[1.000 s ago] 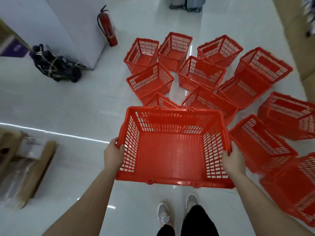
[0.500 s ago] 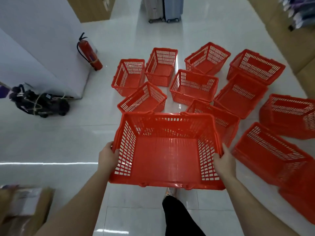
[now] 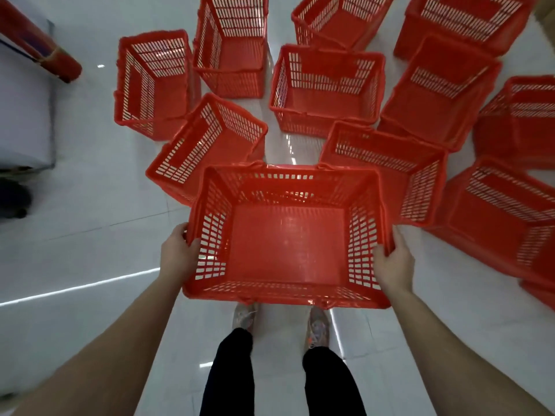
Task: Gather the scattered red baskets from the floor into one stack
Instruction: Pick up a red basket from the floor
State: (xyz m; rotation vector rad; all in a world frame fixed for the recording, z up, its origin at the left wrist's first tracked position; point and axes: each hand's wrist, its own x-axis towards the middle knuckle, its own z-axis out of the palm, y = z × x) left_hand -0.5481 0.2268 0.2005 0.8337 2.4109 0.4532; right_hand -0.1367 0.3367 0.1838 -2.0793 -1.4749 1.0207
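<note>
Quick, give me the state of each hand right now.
Left hand: closed on the left rim of the held red basket.
Right hand: closed on the same basket's right rim.

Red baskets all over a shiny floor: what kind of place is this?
Probably a shop or supermarket, though no shelves or goods show. The clues: many identical red baskets of the shopping kind, the glossy white tiled floor, and what looks like a fire extinguisher beside a white wall.

Up in my top left corner a red fire extinguisher (image 3: pixel 39 49) lies angled beside a white wall (image 3: pixel 24 115). Glossy white floor (image 3: pixel 90 250) all round, light streaks glinting, something dark and blurred (image 3: pixel 13 199) at left.
</note>
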